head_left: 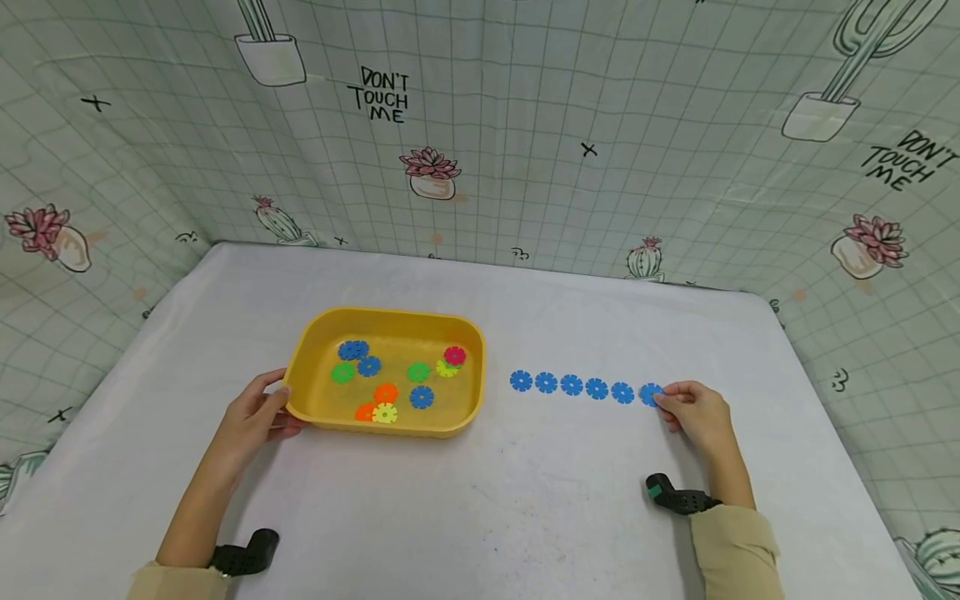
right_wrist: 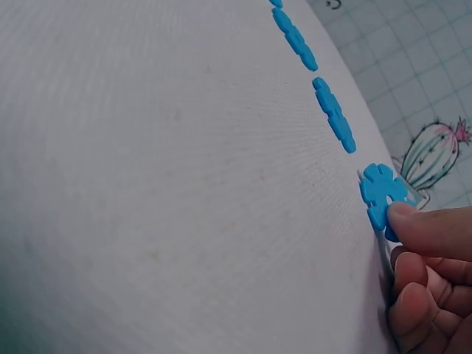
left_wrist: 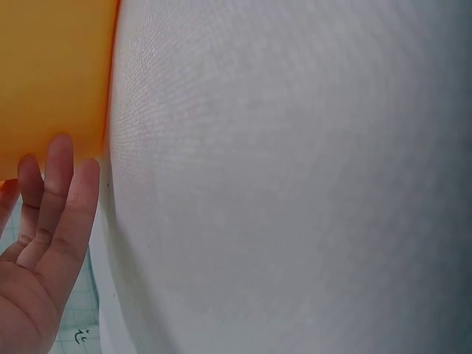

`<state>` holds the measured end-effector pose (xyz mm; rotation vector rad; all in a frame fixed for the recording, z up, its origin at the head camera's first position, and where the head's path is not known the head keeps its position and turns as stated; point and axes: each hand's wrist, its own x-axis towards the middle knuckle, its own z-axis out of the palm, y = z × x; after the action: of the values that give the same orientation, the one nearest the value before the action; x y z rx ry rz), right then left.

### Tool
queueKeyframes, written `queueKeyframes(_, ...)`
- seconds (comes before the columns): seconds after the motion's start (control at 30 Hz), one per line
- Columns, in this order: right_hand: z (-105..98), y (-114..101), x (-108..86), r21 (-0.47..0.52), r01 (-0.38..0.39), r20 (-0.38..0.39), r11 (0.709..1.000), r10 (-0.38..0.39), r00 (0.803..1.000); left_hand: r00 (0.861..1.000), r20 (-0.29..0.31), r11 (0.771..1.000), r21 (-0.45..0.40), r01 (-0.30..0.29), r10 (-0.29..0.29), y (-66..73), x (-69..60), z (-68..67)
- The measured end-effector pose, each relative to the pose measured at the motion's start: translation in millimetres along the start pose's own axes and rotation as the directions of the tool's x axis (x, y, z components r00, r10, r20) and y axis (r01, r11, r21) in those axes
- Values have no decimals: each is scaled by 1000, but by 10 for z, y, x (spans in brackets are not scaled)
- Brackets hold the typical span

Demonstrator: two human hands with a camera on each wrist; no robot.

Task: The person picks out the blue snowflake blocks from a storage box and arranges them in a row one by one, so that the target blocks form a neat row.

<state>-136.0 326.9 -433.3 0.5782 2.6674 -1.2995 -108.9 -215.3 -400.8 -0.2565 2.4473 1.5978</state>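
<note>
My left hand point(head_left: 258, 410) holds the left end of a yellow tray point(head_left: 480, 392), thumb at the rim. In the left wrist view its fingers point(left_wrist: 62, 192) lie against the tray's outer wall. Inside the tray lie several plastic snowflake discs: blue point(head_left: 422, 397), green point(head_left: 342, 372), orange point(head_left: 386, 392), yellow point(head_left: 385, 413) and a red one point(head_left: 454, 356). My right hand point(head_left: 699, 410) pinches a blue snowflake disc point(right_wrist: 380, 188) between thumb and fingers, tilted up from the cloth in the right wrist view. It is at the right end of a row of blue discs point(head_left: 572, 384).
A white cloth point(head_left: 420, 517) covers the table. Behind it and at both sides hangs a checked curtain point(head_left: 510, 100) printed with cacti. Black wrist straps point(head_left: 678, 497) with cameras sit on both forearms.
</note>
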Motion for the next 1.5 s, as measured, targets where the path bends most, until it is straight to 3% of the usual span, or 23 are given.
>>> queueKeyframes(0.87,8,-57,7,-114,-4,46,993,9,999,1000,-10,1000,7,-12,12,-21,4,-1)
queueKeyframes(1.5,-34,-74,-44,31,-14,17,999,13,1000,1000,-12,1000,1,-15,15,-7,1,12)
